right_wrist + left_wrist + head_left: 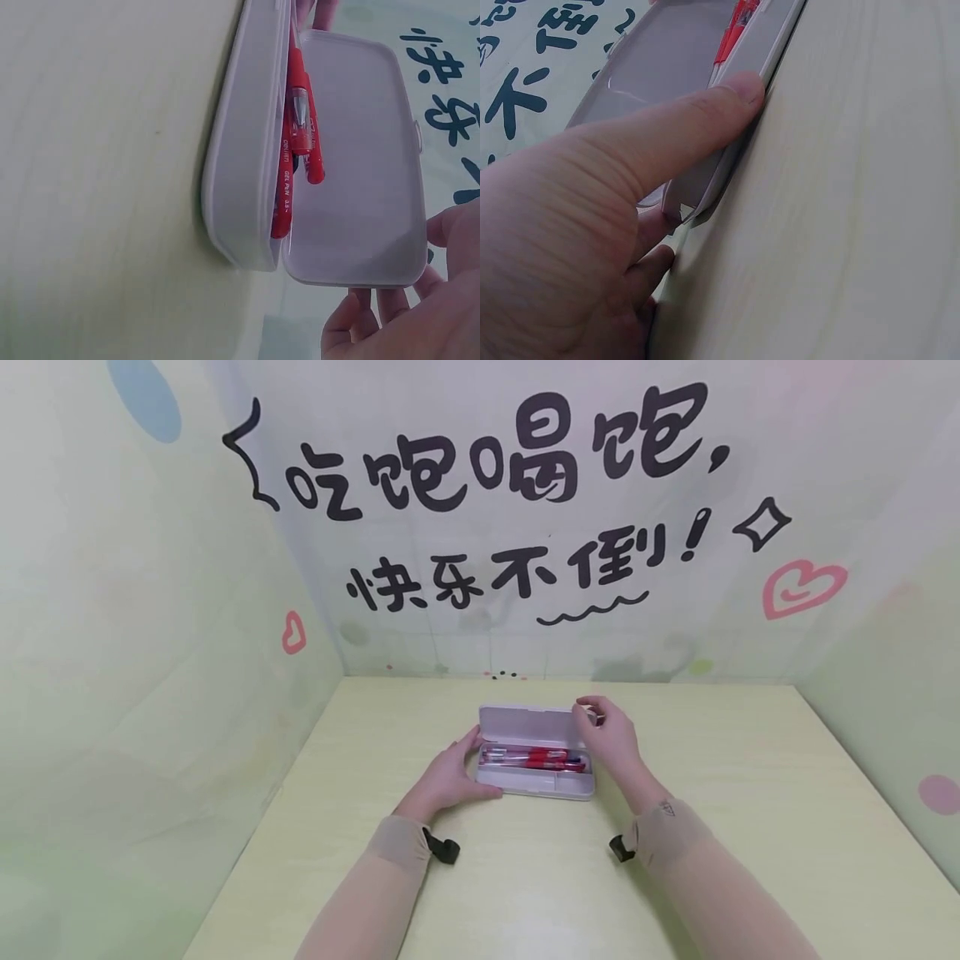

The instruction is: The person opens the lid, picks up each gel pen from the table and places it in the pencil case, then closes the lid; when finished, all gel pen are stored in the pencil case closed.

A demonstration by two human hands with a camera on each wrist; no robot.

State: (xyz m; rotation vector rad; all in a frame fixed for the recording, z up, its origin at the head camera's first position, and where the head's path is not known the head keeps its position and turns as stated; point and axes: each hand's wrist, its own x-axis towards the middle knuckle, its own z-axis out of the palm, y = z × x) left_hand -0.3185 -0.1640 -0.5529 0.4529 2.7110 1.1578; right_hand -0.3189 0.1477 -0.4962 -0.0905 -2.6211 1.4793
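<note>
A pale lilac pencil case [517, 779] lies on the table, its hinged lid [525, 727] raised at the back. Several red gel pens [283, 180] lie inside, in the rear part, with clear barrels partly showing. My left hand [450, 778] grips the case's left end. In the left wrist view the thumb [697, 124] lies along the front rim and the other fingers pass round the end. At the lid's right corner my right hand [611, 739] holds the edge, with thumb and fingers on either side in the right wrist view; the fingertips behind the lid are hidden.
The pale wooden table [510, 877] spreads around the case. A printed backdrop [465, 647] with large black characters stands at the table's rear edge, and more patterned cloth [135, 693] hangs at the left and right sides. Dark straps [444, 850] sit at both wrists.
</note>
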